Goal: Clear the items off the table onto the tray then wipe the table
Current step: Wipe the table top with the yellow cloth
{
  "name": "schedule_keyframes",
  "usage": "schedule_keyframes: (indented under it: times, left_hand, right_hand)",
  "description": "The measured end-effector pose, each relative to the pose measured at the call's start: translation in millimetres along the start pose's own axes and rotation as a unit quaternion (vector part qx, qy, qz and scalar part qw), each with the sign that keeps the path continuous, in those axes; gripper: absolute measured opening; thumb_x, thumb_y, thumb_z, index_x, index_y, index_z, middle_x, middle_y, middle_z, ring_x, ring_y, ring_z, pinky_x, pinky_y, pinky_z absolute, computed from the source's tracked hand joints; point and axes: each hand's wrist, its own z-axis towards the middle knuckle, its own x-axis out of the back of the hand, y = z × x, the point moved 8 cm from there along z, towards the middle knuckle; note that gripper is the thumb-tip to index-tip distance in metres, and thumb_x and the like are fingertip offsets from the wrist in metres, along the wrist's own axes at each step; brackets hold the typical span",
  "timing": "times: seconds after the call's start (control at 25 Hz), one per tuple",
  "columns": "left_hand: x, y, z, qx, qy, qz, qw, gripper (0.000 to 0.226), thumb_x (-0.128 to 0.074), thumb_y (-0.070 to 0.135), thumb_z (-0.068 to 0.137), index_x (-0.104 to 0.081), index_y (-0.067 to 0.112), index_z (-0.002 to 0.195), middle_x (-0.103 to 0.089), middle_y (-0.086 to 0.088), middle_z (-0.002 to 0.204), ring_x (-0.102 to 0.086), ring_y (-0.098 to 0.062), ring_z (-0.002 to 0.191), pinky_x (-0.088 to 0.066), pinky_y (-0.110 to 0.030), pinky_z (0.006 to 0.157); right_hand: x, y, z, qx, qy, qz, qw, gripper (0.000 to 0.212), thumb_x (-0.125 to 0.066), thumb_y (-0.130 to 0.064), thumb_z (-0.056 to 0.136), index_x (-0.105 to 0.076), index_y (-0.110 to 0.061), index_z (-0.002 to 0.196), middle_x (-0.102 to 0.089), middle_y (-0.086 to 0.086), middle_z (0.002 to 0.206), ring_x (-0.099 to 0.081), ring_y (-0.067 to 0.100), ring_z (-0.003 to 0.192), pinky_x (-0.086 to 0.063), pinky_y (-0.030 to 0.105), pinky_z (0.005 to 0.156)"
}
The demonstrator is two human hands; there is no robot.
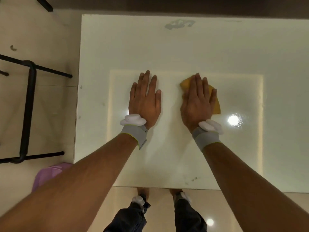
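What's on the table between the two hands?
Nothing: in the head view, only bare tabletop lies between the left hand and the right hand, which presses an orange cloth.

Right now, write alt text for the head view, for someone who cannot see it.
Seen from above, a person's right hand presses flat on an orange cloth on a glossy white table, while the left hand lies flat beside it. A grey smear marks the table's far edge.
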Motion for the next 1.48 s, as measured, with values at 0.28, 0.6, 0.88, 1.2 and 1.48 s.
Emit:
schedule_keyframes:
  times: [0.28, 0.6, 0.88, 1.2, 1.48]
  left_hand:
    - [-16.6, 12.9, 29.5, 0.006, -0.032, 0.026, 0.999, 0.053, -0.027, 0.029, 0.100, -0.032, 0.003, 0.146, -0.029, -0.013, 0.154, -0.023, -0.025, 0.145, -0.016, -0.043, 0.119]
    - [-19.8, 14.2, 31.1, 0.001, -0.026, 0.058, 0.998, 0.051, -0.028, 0.025, 0.101, -0.030, 0.005, 0.147, -0.030, -0.011, 0.154, -0.023, -0.024, 0.145, -0.015, -0.041, 0.119]
    - [-5.6, 5.8, 53.2, 0.017, 0.002, 0.007, 1.000, 0.049, -0.026, 0.028, 0.101, -0.040, 0.007, 0.142, -0.039, -0.010, 0.150, -0.032, -0.024, 0.141, -0.026, -0.042, 0.115]
    - [-16.3, 3.4, 115.2, 0.053, 0.035, -0.003, 0.998, 0.049, -0.026, 0.022, 0.102, -0.025, 0.007, 0.149, -0.021, -0.009, 0.158, -0.016, -0.020, 0.147, -0.011, -0.035, 0.120]
    - [-20.2, 4.5, 114.9, 0.050, 0.024, 0.032, 0.998, 0.049, -0.027, 0.019, 0.100, -0.030, 0.003, 0.146, -0.030, -0.012, 0.154, -0.024, -0.024, 0.144, -0.016, -0.039, 0.119]
  right_hand:
    - [8.0, 9.1, -98.1, 0.276, -0.089, -0.077, 0.954, 0.051, -0.039, -0.027, 0.101, -0.032, -0.015, 0.150, -0.027, 0.000, 0.157, -0.025, 0.024, 0.146, -0.020, 0.050, 0.117]
    - [-4.1, -25.0, 67.4, 0.047, -0.047, -0.003, 0.998, 0.053, -0.027, -0.028, 0.103, -0.019, -0.014, 0.153, -0.016, 0.000, 0.161, -0.011, 0.024, 0.149, 0.002, 0.047, 0.117]
    - [10.8, 27.1, -14.3, 0.283, -0.097, -0.078, 0.951, 0.053, -0.034, -0.027, 0.101, -0.025, -0.016, 0.152, -0.022, 0.000, 0.159, -0.023, 0.024, 0.146, -0.012, 0.047, 0.119]
    - [0.2, -46.5, 71.9, 0.158, -0.035, -0.020, 0.987, 0.051, -0.029, -0.028, 0.102, -0.027, -0.015, 0.152, -0.025, -0.001, 0.159, -0.018, 0.022, 0.148, -0.009, 0.049, 0.120]
    - [13.5, -2.9, 129.0, 0.051, -0.023, -0.020, 0.998, 0.054, -0.024, -0.033, 0.102, -0.023, -0.016, 0.153, -0.021, -0.002, 0.160, -0.016, 0.020, 0.148, -0.005, 0.046, 0.118]
